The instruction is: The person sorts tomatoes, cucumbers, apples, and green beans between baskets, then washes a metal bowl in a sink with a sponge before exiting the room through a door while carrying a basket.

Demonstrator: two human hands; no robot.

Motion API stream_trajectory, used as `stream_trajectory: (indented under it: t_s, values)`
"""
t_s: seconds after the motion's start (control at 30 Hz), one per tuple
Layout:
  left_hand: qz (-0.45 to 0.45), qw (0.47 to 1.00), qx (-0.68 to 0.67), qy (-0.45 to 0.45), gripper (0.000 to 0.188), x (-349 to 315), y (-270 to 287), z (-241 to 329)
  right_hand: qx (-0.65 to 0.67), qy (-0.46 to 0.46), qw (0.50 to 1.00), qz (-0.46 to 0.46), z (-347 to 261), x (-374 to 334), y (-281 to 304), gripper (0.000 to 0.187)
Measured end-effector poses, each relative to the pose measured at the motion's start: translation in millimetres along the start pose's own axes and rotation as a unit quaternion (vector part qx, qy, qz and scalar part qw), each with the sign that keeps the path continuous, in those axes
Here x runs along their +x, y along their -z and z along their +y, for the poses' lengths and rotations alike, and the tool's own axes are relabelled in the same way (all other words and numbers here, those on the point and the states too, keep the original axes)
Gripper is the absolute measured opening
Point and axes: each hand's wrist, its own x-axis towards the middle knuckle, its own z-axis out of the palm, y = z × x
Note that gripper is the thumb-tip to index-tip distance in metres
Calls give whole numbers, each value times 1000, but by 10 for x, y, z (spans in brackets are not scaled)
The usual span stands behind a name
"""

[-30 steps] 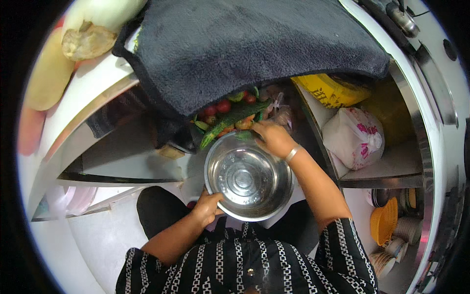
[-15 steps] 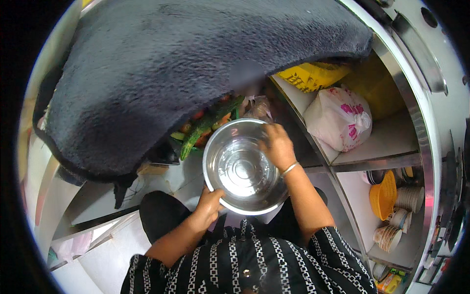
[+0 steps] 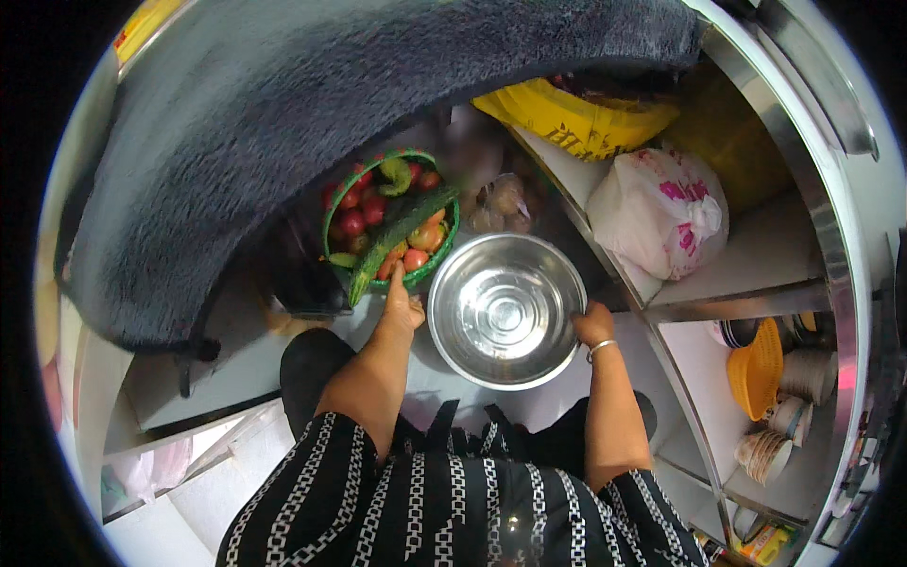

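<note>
A round, shiny steel basin [image 3: 506,312] with nothing in it sits low in front of me, tilted a little toward me. My right hand [image 3: 593,326] is closed on the basin's right rim. Just beyond it to the left stands a green basket [image 3: 457,219] of red and orange tomatoes [image 3: 351,223], with a long green cucumber [image 3: 402,236] lying across them. My left hand [image 3: 403,304] is at the basket's near edge, fingers over the rim beside the tomatoes and seemingly gripping it. Part of that grip is hidden.
Dark fuzzy cloth [image 3: 283,142] hangs over the far left. Behind the basin lies a clear bag of round brownish items [image 3: 501,200]. Right-hand shelves hold a yellow bag [image 3: 576,118], a tied white bag [image 3: 661,215], an orange basket [image 3: 754,370] and stacked bowls [image 3: 763,456].
My left hand has left the basin's rim and moved to the green basket. My right hand has shifted to the basin's right side. More of the basket shows from under the cloth.
</note>
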Motion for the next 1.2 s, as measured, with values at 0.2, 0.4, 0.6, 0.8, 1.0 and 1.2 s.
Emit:
stream_trajectory:
  t_s: [0.2,0.4,0.6,0.8,1.0,1.2]
  values:
    - [-53,996,-70,-15,42,482,-118,145,-14,-45,999,-1,-340,-180,170,36]
    - [-86,988,-115,-55,43,689,-248,657,46,2,999,27,-560,-220,152,32]
    - [-48,993,-100,-48,46,735,-368,963,-13,26,999,18,-635,-209,149,32]
    - [-32,961,274,-3,54,214,-294,877,-22,-2,1000,14,-871,-468,238,28]
    - [-14,739,665,-109,48,-1634,75,575,128,-35,990,-56,-947,-1618,977,31]
    - [-85,878,469,-49,49,-3648,-997,868,162,-35,980,-107,-1550,-2297,2575,34]
